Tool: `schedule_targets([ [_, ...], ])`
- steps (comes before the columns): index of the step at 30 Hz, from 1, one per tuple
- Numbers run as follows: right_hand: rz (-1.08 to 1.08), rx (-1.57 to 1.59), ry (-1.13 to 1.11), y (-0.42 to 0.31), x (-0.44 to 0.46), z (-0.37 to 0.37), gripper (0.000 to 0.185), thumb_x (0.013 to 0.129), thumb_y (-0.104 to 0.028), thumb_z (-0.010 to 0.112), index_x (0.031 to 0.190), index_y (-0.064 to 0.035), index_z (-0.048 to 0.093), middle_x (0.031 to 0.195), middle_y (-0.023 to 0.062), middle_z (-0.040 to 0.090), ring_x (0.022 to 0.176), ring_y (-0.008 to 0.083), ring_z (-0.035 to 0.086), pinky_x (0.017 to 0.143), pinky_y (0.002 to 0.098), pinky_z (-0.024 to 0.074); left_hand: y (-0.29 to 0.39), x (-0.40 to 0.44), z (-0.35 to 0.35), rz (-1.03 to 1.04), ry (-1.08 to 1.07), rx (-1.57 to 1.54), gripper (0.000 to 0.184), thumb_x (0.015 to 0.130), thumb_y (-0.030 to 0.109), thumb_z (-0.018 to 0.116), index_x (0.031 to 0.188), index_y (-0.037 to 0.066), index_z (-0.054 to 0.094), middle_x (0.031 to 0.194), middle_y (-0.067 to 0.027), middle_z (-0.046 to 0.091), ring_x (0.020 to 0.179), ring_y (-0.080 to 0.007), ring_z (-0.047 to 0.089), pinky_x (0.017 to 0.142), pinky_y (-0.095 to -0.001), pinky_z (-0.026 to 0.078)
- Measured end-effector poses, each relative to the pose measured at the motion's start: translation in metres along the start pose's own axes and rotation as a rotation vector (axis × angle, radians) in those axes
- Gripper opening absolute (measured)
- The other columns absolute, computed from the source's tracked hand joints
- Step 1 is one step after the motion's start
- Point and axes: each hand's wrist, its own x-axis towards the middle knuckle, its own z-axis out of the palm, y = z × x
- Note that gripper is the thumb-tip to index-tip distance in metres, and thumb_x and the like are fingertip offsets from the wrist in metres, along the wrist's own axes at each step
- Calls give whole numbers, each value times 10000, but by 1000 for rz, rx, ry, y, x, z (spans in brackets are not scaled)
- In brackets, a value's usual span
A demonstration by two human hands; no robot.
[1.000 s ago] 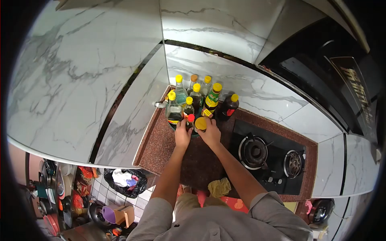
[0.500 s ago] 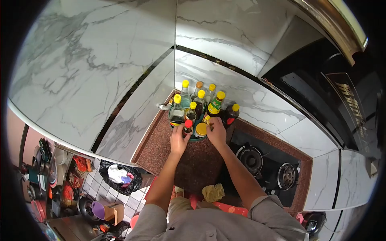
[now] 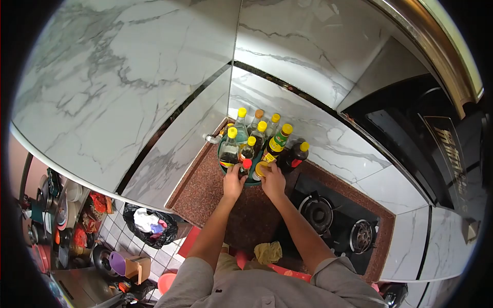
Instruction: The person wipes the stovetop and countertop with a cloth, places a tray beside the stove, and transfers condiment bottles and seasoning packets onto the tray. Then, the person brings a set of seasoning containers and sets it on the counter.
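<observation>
My left hand [image 3: 233, 183] is closed around a small red-capped bottle [image 3: 247, 165] at the front of a teal round tray [image 3: 252, 184]. To its right, my right hand [image 3: 274, 181] grips a short jar with a yellow lid [image 3: 261, 168], fingers over the lid's right side. Behind them on the tray stand several yellow-capped bottles: a clear-necked bottle of dark liquid [image 3: 229, 149], a smaller dark bottle [image 3: 248, 149] and a green-labelled bottle [image 3: 279, 142]. A dark bottle with a red label [image 3: 297, 155] stands at the right. My fingers partly hide the jar and red-capped bottle.
A black two-burner gas stove [image 3: 334, 218] lies right of the tray on the reddish-brown counter [image 3: 197, 187]. Marble-patterned walls meet behind the bottles. A yellowish cloth [image 3: 268, 252] lies at the counter's front edge. A black-bagged bin [image 3: 150, 226] is on the floor at left.
My right hand has shifted from beside the jar onto its lid. My left hand stays at the red-capped bottle. The camera view has tilted slightly.
</observation>
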Motion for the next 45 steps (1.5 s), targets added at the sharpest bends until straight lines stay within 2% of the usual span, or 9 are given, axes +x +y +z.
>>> schedule_targets([
  [6,6,-128,-17,-12,7,-23,401,760,-120,755,1158,-102,703,1184,93,564,1031,290,607,793,415,535,3,2,12,-14,65,96,524,759,113,795,1238,118,582,1123,-170,626,940,-418,650,777,-499,539],
  [9,-27,240,201,-6,26,5,373,797,-162,752,1146,-50,679,1097,145,627,892,302,647,713,411,524,9,2,16,-23,91,110,514,757,124,801,1225,95,591,1099,-171,643,938,-405,648,769,-494,532],
  [12,59,555,148,-18,73,5,371,815,-236,767,1083,-7,653,897,173,674,734,329,660,647,415,513,8,-2,16,-33,84,114,509,769,130,795,1230,84,584,1115,-179,644,953,-414,643,775,-500,530],
  [16,129,407,-39,-34,108,-1,335,796,-281,791,914,-7,639,695,153,658,668,332,664,611,419,507,1,-2,21,-10,121,93,504,774,124,795,1215,60,560,1110,-200,637,950,-425,634,769,-505,525],
  [29,160,376,-78,5,106,-11,336,775,-316,791,893,-33,654,744,152,676,742,359,677,640,458,518,1,2,25,-65,129,146,265,791,171,795,802,14,581,994,-195,582,838,-411,639,702,-513,513],
  [32,176,332,-82,1,104,-14,332,770,-311,796,889,-36,654,741,150,675,743,359,680,642,461,519,0,7,27,-111,61,226,231,831,211,755,881,15,643,1116,-219,636,857,-414,679,733,-508,557],
  [35,201,342,-43,-5,102,-11,333,767,-308,799,894,-37,652,741,149,677,752,362,683,645,463,522,8,12,30,-161,46,324,278,855,281,735,797,17,668,853,-210,673,790,-415,677,694,-503,546],
  [38,244,367,-39,-7,101,-9,334,769,-305,796,914,-42,650,739,146,674,758,365,683,645,461,520,11,18,31,-202,43,349,308,872,321,707,787,25,693,773,-212,690,758,-418,689,681,-502,556],
  [45,224,363,-113,-4,106,-13,358,769,-307,793,954,-38,646,777,149,683,794,364,682,675,455,524,13,20,25,-230,-111,426,355,917,344,662,829,5,720,805,-213,708,789,-399,706,702,-489,566],
])
